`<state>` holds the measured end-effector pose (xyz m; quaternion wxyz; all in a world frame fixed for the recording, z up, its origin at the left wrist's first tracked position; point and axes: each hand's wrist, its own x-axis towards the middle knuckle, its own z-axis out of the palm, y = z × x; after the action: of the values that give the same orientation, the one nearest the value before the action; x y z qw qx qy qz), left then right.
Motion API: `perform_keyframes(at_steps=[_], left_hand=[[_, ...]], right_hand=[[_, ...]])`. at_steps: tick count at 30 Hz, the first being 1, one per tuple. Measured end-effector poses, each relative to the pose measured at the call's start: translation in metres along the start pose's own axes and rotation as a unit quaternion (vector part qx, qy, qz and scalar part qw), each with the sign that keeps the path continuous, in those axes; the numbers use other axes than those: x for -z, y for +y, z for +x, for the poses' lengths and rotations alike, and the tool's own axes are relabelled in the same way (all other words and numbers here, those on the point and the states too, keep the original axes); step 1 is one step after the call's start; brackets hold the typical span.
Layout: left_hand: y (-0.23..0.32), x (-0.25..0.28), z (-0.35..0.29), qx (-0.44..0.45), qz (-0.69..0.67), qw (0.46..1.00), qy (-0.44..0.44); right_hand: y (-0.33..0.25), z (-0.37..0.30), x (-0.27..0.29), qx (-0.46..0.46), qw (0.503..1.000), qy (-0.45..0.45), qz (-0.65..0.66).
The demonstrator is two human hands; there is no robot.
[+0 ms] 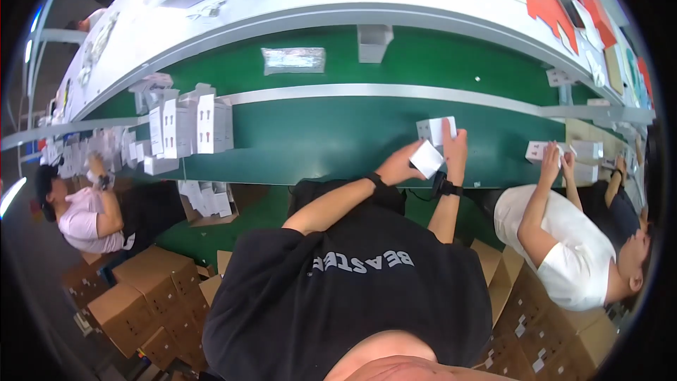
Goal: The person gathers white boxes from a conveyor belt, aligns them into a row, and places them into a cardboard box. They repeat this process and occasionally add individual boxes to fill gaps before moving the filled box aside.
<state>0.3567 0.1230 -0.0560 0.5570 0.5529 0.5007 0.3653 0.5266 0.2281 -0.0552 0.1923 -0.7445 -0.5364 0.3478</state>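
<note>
Over the near edge of the green work surface, my left hand [399, 165] is closed round a small white box [427, 160], its plain pale face turned up. Just beyond it, a second white carton [425, 129] with small printed marks is in the grip of my right hand [455, 149], one finger lying along its side. Both pieces are close together; whether they touch cannot be made out. A dark band is on each of my wrists.
Upright white cartons [178, 127] stand in a group to the left. A silvery packet [294, 61] and an open white box [374, 44] lie under the raised white shelf [317, 14]. People work on either side; a co-worker [571, 250] at right handles cartons. Brown boxes [151, 289] are stacked behind.
</note>
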Motion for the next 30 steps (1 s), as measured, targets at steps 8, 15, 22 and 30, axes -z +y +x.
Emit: perform_keyframes(at_steps=[8, 15, 22, 30], left_hand=[[0.000, 0.087, -0.038, 0.111, -0.137, 0.983, 0.053], [0.020, 0.088, -0.038, 0.164, 0.125, 0.974, 0.094], [0.001, 0.175, -0.048, -0.039, 0.245, 0.965, -0.083], [0.007, 0.219, -0.112, -0.087, 0.433, 0.897, 0.017]], right_hand=[[-0.042, -0.049, -0.025, 0.024, 0.994, -0.070, 0.085], [-0.028, -0.058, -0.071, 0.208, 0.974, 0.072, 0.049], [-0.049, -0.058, -0.059, 0.064, 0.989, -0.040, 0.128], [-0.087, -0.103, -0.127, 0.204, 0.962, -0.160, 0.087]])
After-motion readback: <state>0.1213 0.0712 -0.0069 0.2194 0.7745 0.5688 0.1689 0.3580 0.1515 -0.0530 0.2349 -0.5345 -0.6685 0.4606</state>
